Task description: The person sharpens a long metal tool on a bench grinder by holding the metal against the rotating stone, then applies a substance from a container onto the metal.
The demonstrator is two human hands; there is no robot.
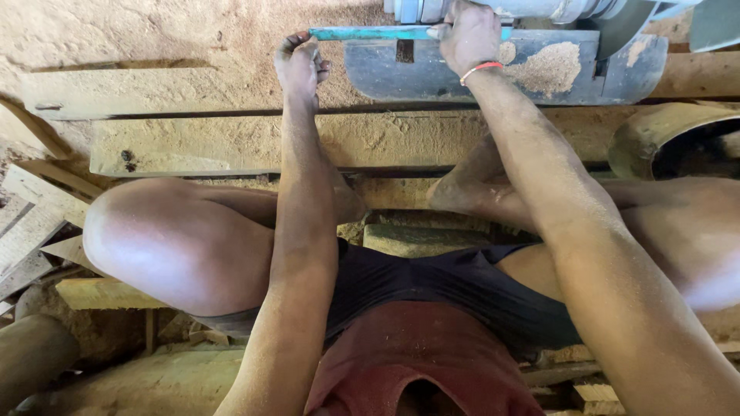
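Two bare knees frame sawdust-covered planks [231,142]; beyond, the left hand [299,65] and right hand [470,35], both closed, hold opposite ends of a teal file [370,33] lying crosswise against the grey machine [539,69].

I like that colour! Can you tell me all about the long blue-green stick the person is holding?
The blue-green stick is thin, flat and straight, lying level across the top of the picture. Its paint looks worn. The left hand pinches its left end, and the right hand covers its right end, beside a grey machine dusted with sawdust.
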